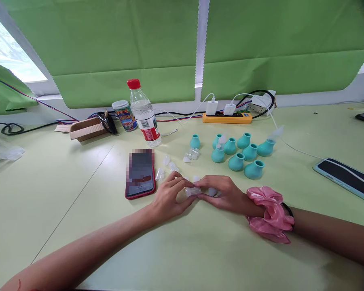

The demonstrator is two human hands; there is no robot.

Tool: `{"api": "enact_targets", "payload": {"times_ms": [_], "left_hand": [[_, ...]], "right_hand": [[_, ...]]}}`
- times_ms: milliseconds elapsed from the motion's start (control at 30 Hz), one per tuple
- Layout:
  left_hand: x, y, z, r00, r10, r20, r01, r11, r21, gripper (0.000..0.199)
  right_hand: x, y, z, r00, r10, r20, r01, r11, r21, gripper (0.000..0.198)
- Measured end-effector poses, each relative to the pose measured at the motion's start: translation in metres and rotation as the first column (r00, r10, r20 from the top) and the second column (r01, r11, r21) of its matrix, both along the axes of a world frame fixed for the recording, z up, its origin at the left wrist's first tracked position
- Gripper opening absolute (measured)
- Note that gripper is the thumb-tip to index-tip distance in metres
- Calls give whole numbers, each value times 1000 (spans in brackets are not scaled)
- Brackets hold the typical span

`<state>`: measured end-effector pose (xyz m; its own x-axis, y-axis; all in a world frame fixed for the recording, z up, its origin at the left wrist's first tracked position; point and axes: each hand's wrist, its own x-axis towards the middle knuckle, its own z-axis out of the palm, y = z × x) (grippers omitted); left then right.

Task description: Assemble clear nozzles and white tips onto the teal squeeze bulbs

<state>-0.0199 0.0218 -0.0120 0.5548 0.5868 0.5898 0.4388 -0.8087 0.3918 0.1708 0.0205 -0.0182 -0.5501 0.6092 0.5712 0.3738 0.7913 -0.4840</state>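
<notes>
My left hand (pixel 170 196) and my right hand (pixel 226 194) meet over the table, fingertips pinched together. Between them is a small clear plastic piece (pixel 191 192), gripped from both sides. A whitish translucent piece (pixel 212 191) lies partly hidden beneath my right fingers. Just beyond my left hand are loose clear plastic pieces (pixel 159 174), and another small group of clear pieces (pixel 193 153) sits farther back. Several teal rubbery bulbs (pixel 236 161) with open necks stand behind my right hand. Two of them carry translucent tips, one being the bulb at the right (pixel 266 147).
A red-cased phone (pixel 140 173) lies left of my hands. Behind it stand a water bottle (pixel 144 115), a printed can (pixel 125 116) and an open cardboard box (pixel 89 128). A yellow power strip (pixel 227 118) runs along the back. A white cable crosses another phone (pixel 346 178) at right.
</notes>
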Motion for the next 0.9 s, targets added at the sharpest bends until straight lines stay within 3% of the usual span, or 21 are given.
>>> {"api": "enact_targets", "payload": {"times_ms": [333,900], "left_hand": [[-1,1,-4,999,-2,-36,5,997,82,23],[-3,1,-9,998,-39,-55,46,989,139,22]], "right_hand": [[-1,-3,1,996,-85,-30,85,996,-7,18],[-1,-4,1,998,-59,-16,60,998,24,19]]}}
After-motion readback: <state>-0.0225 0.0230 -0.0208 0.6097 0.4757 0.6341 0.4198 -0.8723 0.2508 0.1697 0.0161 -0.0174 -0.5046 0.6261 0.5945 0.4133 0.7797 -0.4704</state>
